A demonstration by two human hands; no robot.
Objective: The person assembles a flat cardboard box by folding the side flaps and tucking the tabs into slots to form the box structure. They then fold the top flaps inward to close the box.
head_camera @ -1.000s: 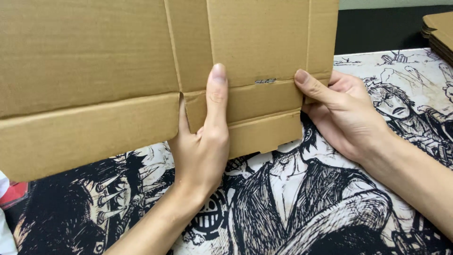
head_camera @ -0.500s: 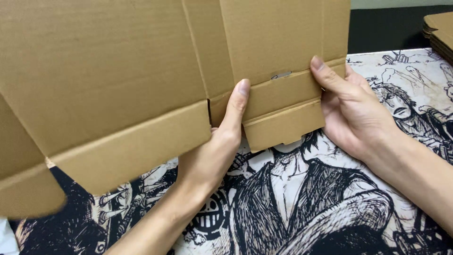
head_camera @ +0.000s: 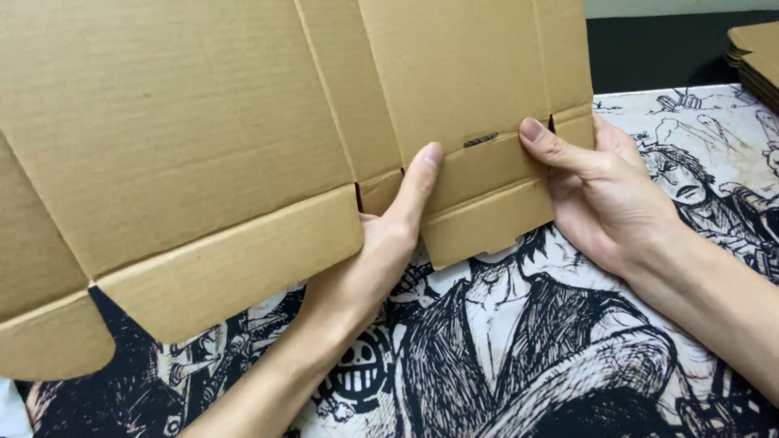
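Black-and-white comic artwork covers the table mat (head_camera: 568, 357), with a dark strip of wall behind it and a stack of flat cardboard pieces (head_camera: 755, 61) at the upper right corner.

Compared with half a second ago, the cardboard sheet (head_camera: 203, 138) has swung a little further: its left side sits lower and closer to the camera, so the rounded corner tab at the bottom left now shows in full, and the whole sheet is more tilted, sloping up toward the right. Both hands have shifted slightly upward along the small lower flap, but their grip is the same as before.

That unfolded box blank is held upright above the mat, filling the upper left and middle of the view. The left hand (head_camera: 365, 268) comes up from below, its palm behind the sheet's lower edge, and a long finger lies flat over the front of the small lower flap (head_camera: 487, 207), so the cardboard is pinched between finger and palm. The right hand (head_camera: 608, 195) comes in from the right and clamps the same flap from the other side: the thumb presses on the front near the small slot in the crease, while the remaining fingers are hidden behind the board. The flap hangs between the two hands, just above the mat.
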